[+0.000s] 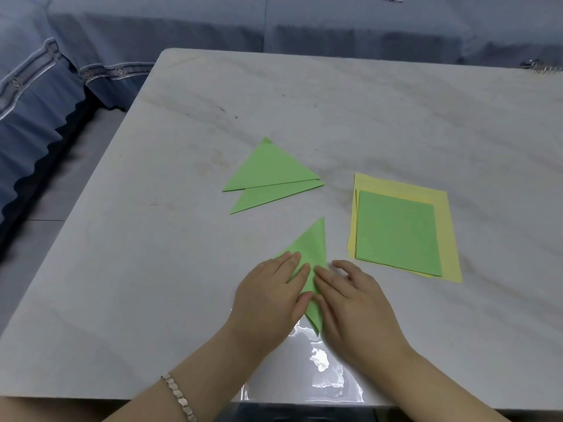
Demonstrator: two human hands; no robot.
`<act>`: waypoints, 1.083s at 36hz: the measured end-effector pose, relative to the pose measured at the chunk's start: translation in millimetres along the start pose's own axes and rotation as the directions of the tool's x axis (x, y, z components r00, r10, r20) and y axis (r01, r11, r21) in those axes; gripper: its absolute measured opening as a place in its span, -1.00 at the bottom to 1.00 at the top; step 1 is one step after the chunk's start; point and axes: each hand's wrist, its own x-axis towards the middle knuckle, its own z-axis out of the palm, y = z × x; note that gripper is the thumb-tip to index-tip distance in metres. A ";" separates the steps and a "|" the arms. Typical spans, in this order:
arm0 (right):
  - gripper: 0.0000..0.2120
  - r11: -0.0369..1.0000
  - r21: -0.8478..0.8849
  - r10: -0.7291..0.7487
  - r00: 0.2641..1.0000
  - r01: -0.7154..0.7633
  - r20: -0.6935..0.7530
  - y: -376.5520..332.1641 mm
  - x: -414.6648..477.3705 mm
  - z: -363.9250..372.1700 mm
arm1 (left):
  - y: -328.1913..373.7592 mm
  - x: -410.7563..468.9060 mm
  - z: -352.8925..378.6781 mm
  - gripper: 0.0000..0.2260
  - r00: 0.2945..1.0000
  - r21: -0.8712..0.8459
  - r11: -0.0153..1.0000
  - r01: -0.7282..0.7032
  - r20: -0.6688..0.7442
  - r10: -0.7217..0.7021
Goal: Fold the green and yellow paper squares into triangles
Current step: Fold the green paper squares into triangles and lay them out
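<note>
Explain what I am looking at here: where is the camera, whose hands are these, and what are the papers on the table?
There is no machine here. One camera sits on a person's head and looks down, so the two hands are that person's own. The left hand and the right hand lie flat, their fingers pressing a folded green triangle against the pale table; nothing is lifted. Beyond it lie two finished green triangles, overlapping. To the right, a green square rests on yellow sheets, all unfolded.
</note>
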 end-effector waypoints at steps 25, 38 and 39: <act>-0.59 0.984 -0.124 0.142 0.985 -0.130 0.099 22.3 63.4 11.9 | 0.9 -1.2 -4.4 -0.67 0.997 -0.065 0.997 0.051 0.058 -0.047; -0.48 0.994 0.108 -0.055 0.977 0.033 0.207 2.8 -23.6 -15.3 | 1.5 -1.8 -7.2 -0.66 0.979 -0.128 0.984 0.125 0.176 -0.102; -0.50 0.992 0.119 -0.058 0.975 0.033 0.213 2.5 -26.1 -16.1 | 2.0 -2.0 -7.6 -0.66 0.977 -0.128 0.983 0.130 0.185 -0.105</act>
